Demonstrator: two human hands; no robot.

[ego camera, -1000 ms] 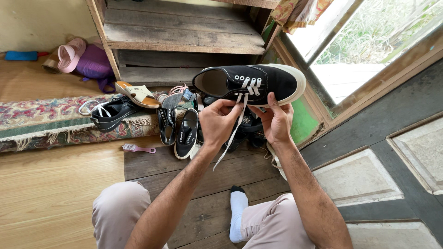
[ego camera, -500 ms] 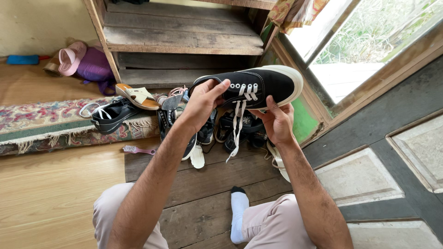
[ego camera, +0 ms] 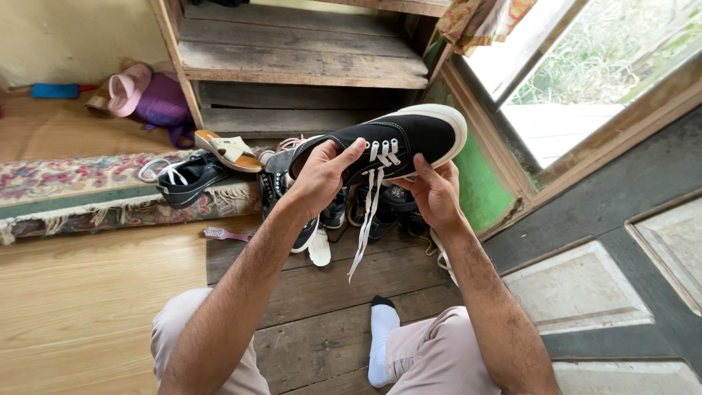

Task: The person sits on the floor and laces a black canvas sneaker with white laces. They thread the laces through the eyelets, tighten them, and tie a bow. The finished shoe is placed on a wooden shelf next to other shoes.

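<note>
I hold a black canvas sneaker (ego camera: pixel 409 139) with a white sole and toe cap up in front of me, toe pointing right. My left hand (ego camera: pixel 322 175) grips its heel and collar, thumb over the opening. My right hand (ego camera: pixel 436 192) supports it from below at the middle. The white laces (ego camera: pixel 368 212) hang loose from the eyelets toward the floor.
A pile of black shoes (ego camera: pixel 365 212) lies on the dark wooden boards under the sneaker. A tan sandal (ego camera: pixel 228 151) and a black sneaker (ego camera: pixel 186 178) rest on a patterned rug (ego camera: pixel 66 186). A pink brush (ego camera: pixel 227 235) lies nearby. A wooden shelf (ego camera: pixel 300 66) stands behind. My socked foot (ego camera: pixel 382 329) rests below.
My left hand let go of the lace and moved to the sneaker's heel. The sneaker tilted, toe up, and the laces now hang free.
</note>
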